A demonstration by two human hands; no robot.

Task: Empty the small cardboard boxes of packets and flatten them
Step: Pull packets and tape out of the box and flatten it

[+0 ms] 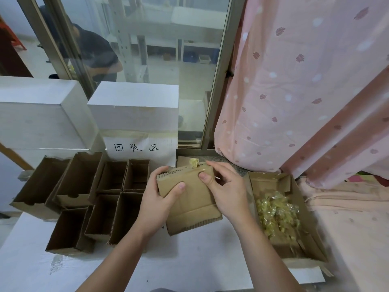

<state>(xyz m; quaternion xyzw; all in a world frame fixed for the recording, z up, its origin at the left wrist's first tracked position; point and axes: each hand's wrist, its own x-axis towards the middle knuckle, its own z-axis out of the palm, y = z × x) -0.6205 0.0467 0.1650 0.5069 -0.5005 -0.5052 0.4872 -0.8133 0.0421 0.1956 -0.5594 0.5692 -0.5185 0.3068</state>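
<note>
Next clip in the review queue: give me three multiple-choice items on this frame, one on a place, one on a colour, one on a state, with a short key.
1. Where does the pile of yellow packets lie?
A. In the open tray box to the person's right
B. In the upright empty boxes on the left
C. On the pink curtain

2. What colour is the curtain?
A. Green
B. Pink with spots and leaf marks
C. Plain black

3. How is the cardboard box at the centre held?
A. It lies untouched
B. One hand alone lifts it
C. Both hands grip it

Key: 1 A, the packets sit inside the tray box's walls. 2 B, pale pink cloth fills the right side. 3 C, the left hand wraps its left edge, while the right hand pinches its top edge, thumb on the front.
</note>
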